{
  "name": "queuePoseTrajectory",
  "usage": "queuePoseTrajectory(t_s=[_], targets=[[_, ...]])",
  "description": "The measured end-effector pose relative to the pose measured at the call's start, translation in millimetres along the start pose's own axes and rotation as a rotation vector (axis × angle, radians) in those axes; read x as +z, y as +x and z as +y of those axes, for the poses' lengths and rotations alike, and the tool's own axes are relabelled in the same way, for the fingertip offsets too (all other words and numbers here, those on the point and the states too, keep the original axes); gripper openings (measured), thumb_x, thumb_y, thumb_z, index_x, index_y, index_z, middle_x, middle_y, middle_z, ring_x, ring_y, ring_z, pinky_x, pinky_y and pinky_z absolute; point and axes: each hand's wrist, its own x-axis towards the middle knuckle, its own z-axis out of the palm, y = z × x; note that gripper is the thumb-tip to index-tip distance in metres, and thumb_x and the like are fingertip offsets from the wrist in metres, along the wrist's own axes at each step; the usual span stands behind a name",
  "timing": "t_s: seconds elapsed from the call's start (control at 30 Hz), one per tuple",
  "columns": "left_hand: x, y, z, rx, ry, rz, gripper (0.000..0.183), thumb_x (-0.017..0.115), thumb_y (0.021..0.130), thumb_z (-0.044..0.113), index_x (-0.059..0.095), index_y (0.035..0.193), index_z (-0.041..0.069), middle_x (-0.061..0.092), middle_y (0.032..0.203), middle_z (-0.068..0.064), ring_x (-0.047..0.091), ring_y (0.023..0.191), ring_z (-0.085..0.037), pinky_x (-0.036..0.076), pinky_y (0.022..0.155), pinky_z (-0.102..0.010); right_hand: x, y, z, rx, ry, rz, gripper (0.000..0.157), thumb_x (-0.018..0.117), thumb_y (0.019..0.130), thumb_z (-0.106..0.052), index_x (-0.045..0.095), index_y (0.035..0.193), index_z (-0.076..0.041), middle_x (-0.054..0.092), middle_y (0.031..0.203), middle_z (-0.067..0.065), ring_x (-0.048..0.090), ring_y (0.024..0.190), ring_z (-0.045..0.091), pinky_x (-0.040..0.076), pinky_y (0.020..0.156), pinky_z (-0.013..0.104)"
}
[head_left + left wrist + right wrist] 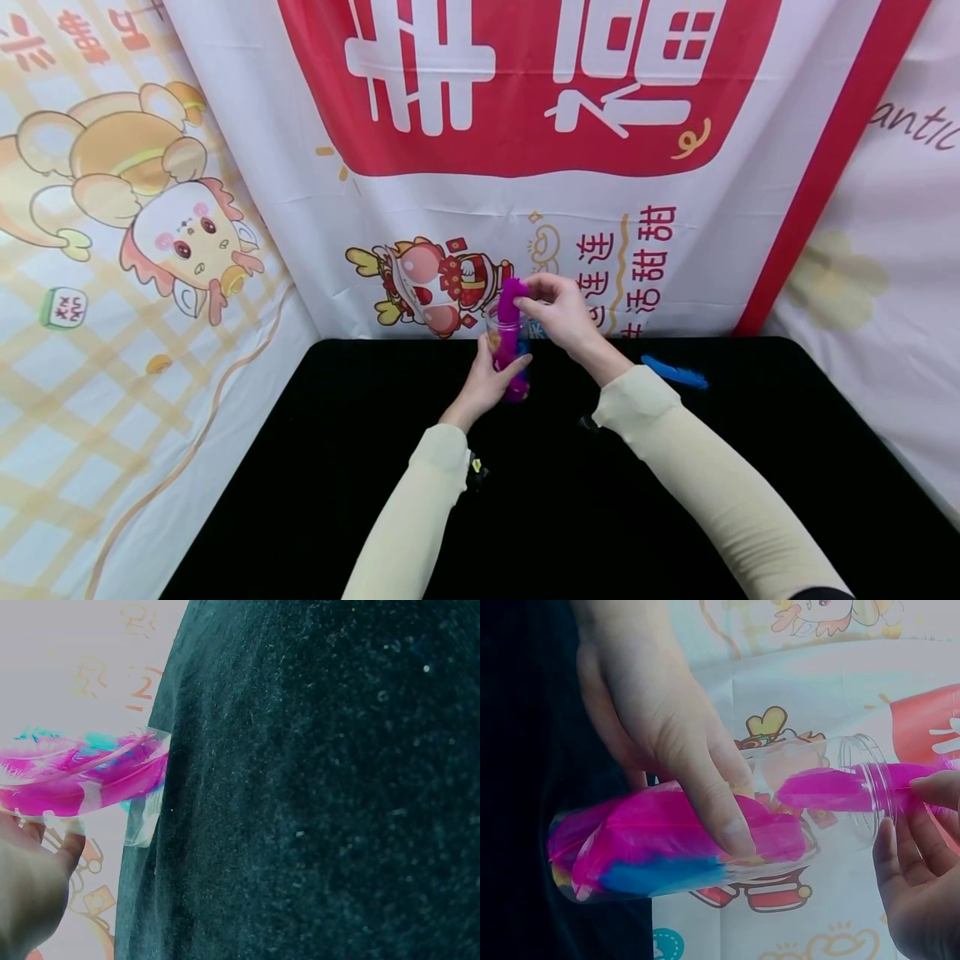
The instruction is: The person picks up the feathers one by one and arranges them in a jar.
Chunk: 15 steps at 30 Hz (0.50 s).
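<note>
My left hand (489,382) grips a clear plastic jar (787,862) around its side, thumb across the front. Magenta and blue feathers (667,832) fill the lower part of the jar, with a bit of yellow among them. At the jar's open threaded mouth, my right hand (558,310) pinches a magenta feather (832,787) between thumb and fingers. One end of that feather is inside the jar, while the other sticks out past the rim. In the left wrist view, the jar's feathers (90,776) show beside the left fingers (71,851).
A loose blue feather (675,372) lies on the black table (570,517), to the right of the right forearm. Behind the table's far edge hangs a printed red and white cloth (480,150); another printed cloth (150,375) covers the left side.
</note>
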Motion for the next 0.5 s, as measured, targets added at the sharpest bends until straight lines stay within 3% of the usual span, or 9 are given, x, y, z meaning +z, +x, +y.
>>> queuePoseTrajectory(t_s=[0.17, 0.37, 0.5], targets=[[0.5, -0.5, 0.5, 0.009, 0.036, 0.018, 0.078, 0.074, 0.091, 0.054, 0.028, 0.146, 0.022, 0.047, 0.144, -0.007, 0.054, 0.131, -0.025, 0.042, 0.112, -0.046, -0.9, -1.2, 1.4, -0.009, -0.021, -0.012, 0.016, 0.073, 0.093, -0.003, 0.071, 0.108, 0.003, 0.071, 0.104, 0.017, 0.067, 0.090, 0.019, 0.057, 0.077, 0.027], [1.5, -1.6, 0.6, 0.011, 0.015, 0.017, 0.076, 0.076, 0.091, 0.050, 0.030, 0.143, 0.020, 0.050, 0.140, -0.007, 0.060, 0.123, -0.027, 0.049, 0.105, -0.045, -1.2, -1.9, 2.8, -0.003, 0.005, -0.022, 0.014, 0.072, 0.094, -0.003, 0.071, 0.107, 0.002, 0.071, 0.104, 0.018, 0.067, 0.089, 0.018, 0.058, 0.076, 0.031], [1.1, -2.0, 1.5, 0.004, 0.011, 0.017, 0.073, 0.075, 0.092, 0.047, 0.030, 0.143, 0.021, 0.050, 0.141, -0.006, 0.057, 0.126, -0.026, 0.046, 0.108, -0.046, -2.9, -2.5, 2.9, 0.000, 0.019, -0.025, 0.016, 0.072, 0.095, -0.003, 0.070, 0.109, 0.004, 0.071, 0.103, 0.016, 0.067, 0.088, 0.018, 0.059, 0.075, 0.032]])
